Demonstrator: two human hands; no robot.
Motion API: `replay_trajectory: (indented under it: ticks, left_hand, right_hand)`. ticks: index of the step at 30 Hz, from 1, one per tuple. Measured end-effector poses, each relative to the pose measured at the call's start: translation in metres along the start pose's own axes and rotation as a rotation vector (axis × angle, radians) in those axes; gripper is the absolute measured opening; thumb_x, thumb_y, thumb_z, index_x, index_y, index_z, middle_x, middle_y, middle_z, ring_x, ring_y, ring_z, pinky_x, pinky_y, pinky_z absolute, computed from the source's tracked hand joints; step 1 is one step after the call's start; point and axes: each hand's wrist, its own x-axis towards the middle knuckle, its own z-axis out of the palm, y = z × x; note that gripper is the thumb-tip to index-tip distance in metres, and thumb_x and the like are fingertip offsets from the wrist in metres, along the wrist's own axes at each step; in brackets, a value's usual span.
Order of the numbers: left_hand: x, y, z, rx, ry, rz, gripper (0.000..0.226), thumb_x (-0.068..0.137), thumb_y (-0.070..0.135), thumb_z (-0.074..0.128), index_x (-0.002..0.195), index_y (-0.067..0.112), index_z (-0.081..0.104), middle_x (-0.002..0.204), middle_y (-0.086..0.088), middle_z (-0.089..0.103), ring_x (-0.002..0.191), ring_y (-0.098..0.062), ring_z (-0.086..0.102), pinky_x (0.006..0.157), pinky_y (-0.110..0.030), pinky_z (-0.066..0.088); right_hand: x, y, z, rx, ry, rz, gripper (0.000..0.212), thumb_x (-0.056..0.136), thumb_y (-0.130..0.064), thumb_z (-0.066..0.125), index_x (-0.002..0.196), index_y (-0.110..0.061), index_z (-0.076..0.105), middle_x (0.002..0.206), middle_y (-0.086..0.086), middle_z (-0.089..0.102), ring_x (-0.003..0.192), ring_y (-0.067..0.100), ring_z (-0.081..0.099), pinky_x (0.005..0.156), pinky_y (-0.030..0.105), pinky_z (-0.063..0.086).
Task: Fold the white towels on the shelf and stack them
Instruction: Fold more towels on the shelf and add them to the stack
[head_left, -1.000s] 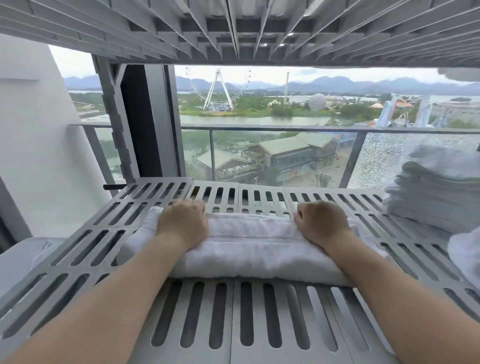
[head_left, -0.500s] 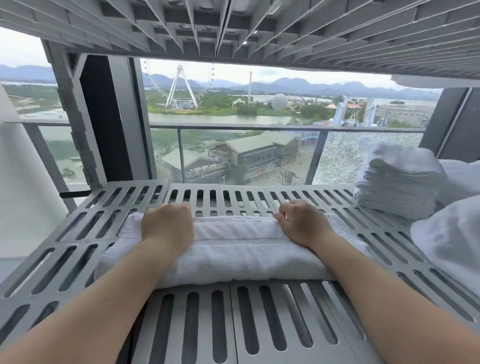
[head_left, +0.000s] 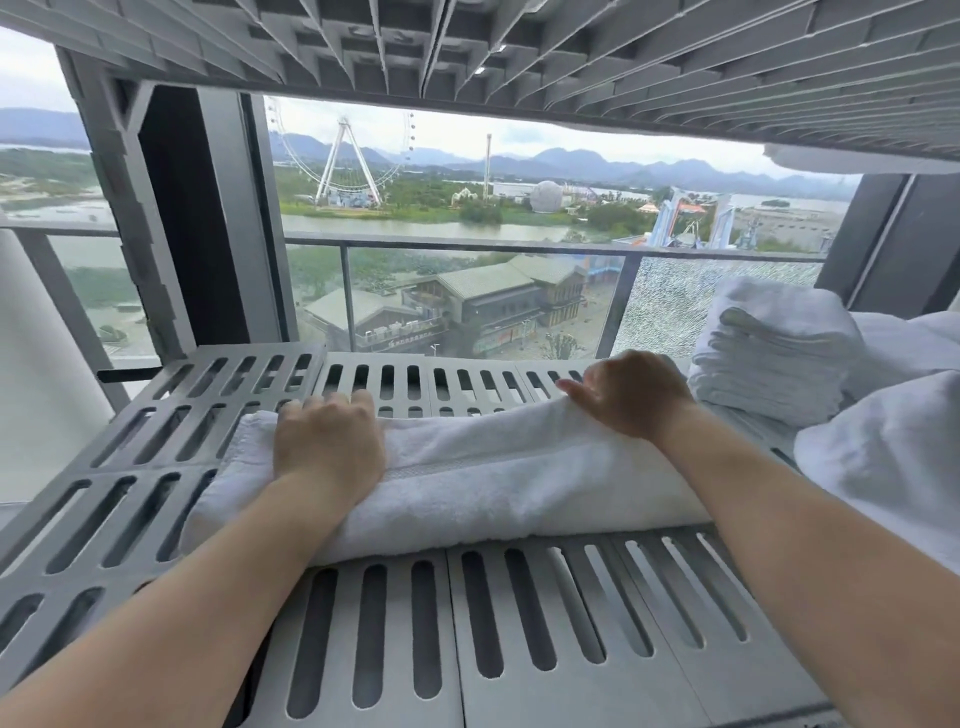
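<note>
White towel (head_left: 467, 483), folded to a long band, lay crosswise on grey slotted shelf (head_left: 519, 649). Left hand (head_left: 327, 447) pressed palm-down on towel's left part, knuckles up, fingers curled over far edge — closed on the towel edge, as far as visible. Right hand (head_left: 631, 397) sat at towel's far right end, wrist bent, thumb pointing left, fingers wrapped around the raised far edge — clamped on cloth, that corner lifted slightly off the shelf. Both forearms bare, reached in from near bottom corners.

Stack of folded white towels (head_left: 769, 358) stood on shelf's right rear, just beside right hand. Loose white towel heap (head_left: 893, 467) spread at right edge, touching the stack's near side. Second slotted shelf (head_left: 519, 52) ran overhead.

Behind shelf: glass balcony railing (head_left: 467, 249), ferris wheel (head_left: 348, 156), buildings and hills beyond. No readable writing or labels anywhere.
</note>
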Motion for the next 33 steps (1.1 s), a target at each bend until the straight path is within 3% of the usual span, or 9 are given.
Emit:
replay_trajectory:
  ticks: [8, 12, 15, 18, 21, 24, 26, 29, 33]
  left_hand:
    - [0.007, 0.003, -0.004, 0.194, -0.045, -0.036, 0.019, 0.099, 0.021, 0.045, 0.095, 0.021, 0.063, 0.066, 0.004, 0.05, 0.064, -0.016, 0.05, 0.068, -0.032, 0.038]
    - [0.018, 0.018, -0.018, 0.209, -0.161, -0.123, 0.024, 0.096, 0.014, 0.042, 0.098, 0.022, 0.064, 0.084, 0.001, 0.063, 0.083, -0.021, 0.057, 0.088, -0.038, 0.046]
    - [0.023, 0.057, -0.03, 0.125, -0.163, -0.108, 0.03, 0.085, 0.009, 0.046, 0.105, 0.022, 0.064, 0.1, -0.001, 0.066, 0.101, -0.024, 0.059, 0.109, -0.047, 0.037]
    - [0.023, 0.119, -0.038, -0.125, -0.135, 0.021, 0.026, 0.092, 0.019, 0.048, 0.111, 0.02, 0.066, 0.1, -0.002, 0.067, 0.094, -0.023, 0.061, 0.101, -0.045, 0.044]
    - [0.023, 0.181, -0.042, -0.37, -0.2, 0.131, 0.031, 0.099, 0.04, 0.045, 0.12, 0.023, 0.062, 0.117, -0.003, 0.065, 0.108, -0.024, 0.06, 0.1, -0.042, 0.044]
    - [0.018, 0.22, -0.037, -0.407, -0.361, 0.231, 0.049, 0.099, 0.057, 0.041, 0.137, 0.029, 0.051, 0.143, -0.003, 0.051, 0.133, -0.024, 0.046, 0.112, -0.046, 0.034]
    - [0.013, 0.231, -0.028, -0.318, -0.467, 0.292, 0.064, 0.097, 0.068, 0.029, 0.153, 0.036, 0.032, 0.163, -0.004, 0.027, 0.151, -0.024, 0.022, 0.122, -0.052, 0.014]
    - [0.009, 0.233, -0.014, -0.234, -0.499, 0.318, 0.074, 0.095, 0.073, 0.012, 0.16, 0.038, 0.003, 0.169, -0.004, -0.002, 0.155, -0.021, -0.005, 0.123, -0.054, -0.006]
    - [0.014, 0.235, -0.01, -0.19, -0.536, 0.303, 0.076, 0.093, 0.076, 0.009, 0.158, 0.04, -0.006, 0.169, -0.003, -0.009, 0.155, -0.021, -0.009, 0.122, -0.054, -0.008]
  right_hand:
    - [-0.008, -0.007, 0.045, 0.151, 0.003, 0.098, 0.04, 0.098, -0.05, 0.046, 0.092, -0.016, 0.068, 0.098, 0.005, 0.067, 0.095, 0.026, 0.063, 0.091, 0.039, 0.047]
    - [-0.015, 0.001, 0.05, 0.3, 0.019, 0.143, 0.042, 0.102, -0.043, 0.042, 0.081, -0.016, 0.066, 0.088, 0.005, 0.071, 0.093, 0.026, 0.063, 0.091, 0.039, 0.044]
    - [-0.017, 0.001, 0.046, 0.35, 0.137, 0.214, 0.041, 0.102, -0.037, 0.043, 0.082, -0.013, 0.07, 0.084, 0.008, 0.072, 0.089, 0.028, 0.063, 0.087, 0.039, 0.043]
    - [-0.018, 0.005, 0.047, 0.459, -0.015, 0.286, 0.031, 0.098, -0.032, 0.045, 0.092, -0.015, 0.069, 0.092, 0.008, 0.071, 0.092, 0.028, 0.062, 0.086, 0.039, 0.043]
    - [-0.025, 0.024, 0.048, 0.461, -0.122, 0.405, 0.035, 0.095, -0.04, 0.046, 0.099, -0.014, 0.069, 0.099, 0.009, 0.069, 0.099, 0.031, 0.061, 0.088, 0.04, 0.048]
    - [-0.035, 0.048, 0.047, 0.401, -0.062, 0.484, 0.051, 0.094, -0.056, 0.045, 0.104, -0.012, 0.07, 0.103, 0.01, 0.071, 0.099, 0.031, 0.063, 0.087, 0.039, 0.051]
    - [-0.042, 0.057, 0.05, 0.377, -0.083, 0.492, 0.066, 0.089, -0.07, 0.043, 0.105, -0.012, 0.07, 0.103, 0.01, 0.071, 0.098, 0.029, 0.065, 0.081, 0.035, 0.051]
    - [-0.046, 0.057, 0.056, 0.385, -0.213, 0.48, 0.084, 0.078, -0.084, 0.042, 0.108, -0.01, 0.069, 0.11, 0.012, 0.07, 0.105, 0.03, 0.064, 0.084, 0.037, 0.048]
    - [-0.045, 0.049, 0.056, 0.464, -0.126, 0.434, 0.066, 0.083, -0.071, 0.055, 0.107, -0.011, 0.067, 0.109, 0.01, 0.07, 0.104, 0.03, 0.064, 0.083, 0.035, 0.047]
